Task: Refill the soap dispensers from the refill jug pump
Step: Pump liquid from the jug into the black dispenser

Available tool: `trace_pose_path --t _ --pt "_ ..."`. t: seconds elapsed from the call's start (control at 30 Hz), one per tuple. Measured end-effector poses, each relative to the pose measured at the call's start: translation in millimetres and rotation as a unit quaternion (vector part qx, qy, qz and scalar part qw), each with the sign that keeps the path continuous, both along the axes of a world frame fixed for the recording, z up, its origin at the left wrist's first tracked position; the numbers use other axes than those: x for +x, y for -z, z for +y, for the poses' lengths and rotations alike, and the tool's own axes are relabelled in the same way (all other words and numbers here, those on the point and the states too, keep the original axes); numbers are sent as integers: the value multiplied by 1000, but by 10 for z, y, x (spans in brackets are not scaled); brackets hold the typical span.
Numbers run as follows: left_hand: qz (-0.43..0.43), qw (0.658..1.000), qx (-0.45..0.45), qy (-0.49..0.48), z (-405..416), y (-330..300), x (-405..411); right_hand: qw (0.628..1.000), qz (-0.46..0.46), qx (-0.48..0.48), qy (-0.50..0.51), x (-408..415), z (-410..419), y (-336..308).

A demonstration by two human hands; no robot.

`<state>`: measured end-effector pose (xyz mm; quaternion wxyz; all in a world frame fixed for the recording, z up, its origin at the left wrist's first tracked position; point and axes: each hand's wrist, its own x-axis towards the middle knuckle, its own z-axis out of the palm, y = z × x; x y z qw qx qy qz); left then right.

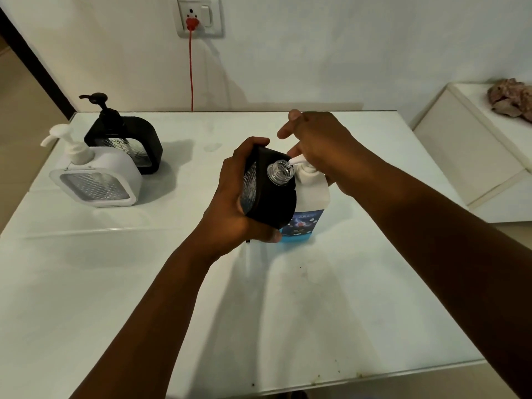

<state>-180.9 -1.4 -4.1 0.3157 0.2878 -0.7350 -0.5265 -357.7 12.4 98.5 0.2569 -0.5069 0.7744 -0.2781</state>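
Note:
My left hand (233,203) grips a black soap dispenser (273,197) with no pump on it, tilted so its clear threaded neck (279,171) meets the white spout of the refill jug (312,197). The jug is white with a blue label and stands on the white table (288,312). My right hand (316,145) rests on top of the jug's pump head (299,161), fingers bent over it. The jug's lower left is hidden behind the black dispenser.
At the table's back left stand a white dispenser (95,180) and a black dispenser (126,142), both with pumps fitted. A red cord (191,70) hangs from a wall socket (198,17). A white cabinet (475,156) with a crumpled cloth (512,97) stands to the right.

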Motion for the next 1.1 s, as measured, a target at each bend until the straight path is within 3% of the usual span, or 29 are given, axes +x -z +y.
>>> trace_pose_path --t 0.27,0.57,0.7,0.83,1.1 --pt "2 1000 4 -1 1 -14 5 989 -101 97 46 43 79 -181" --pt "1 1000 4 -5 7 25 22 999 23 33 15 4 9 -40" --pt "5 1000 -2 -5 4 5 15 999 6 52 12 40 21 -81" --pt "2 1000 3 -6 0 5 12 993 -74 84 25 33 33 -151" --pt "-1 1000 -3 -12 23 36 13 999 29 23 35 30 3 -18"
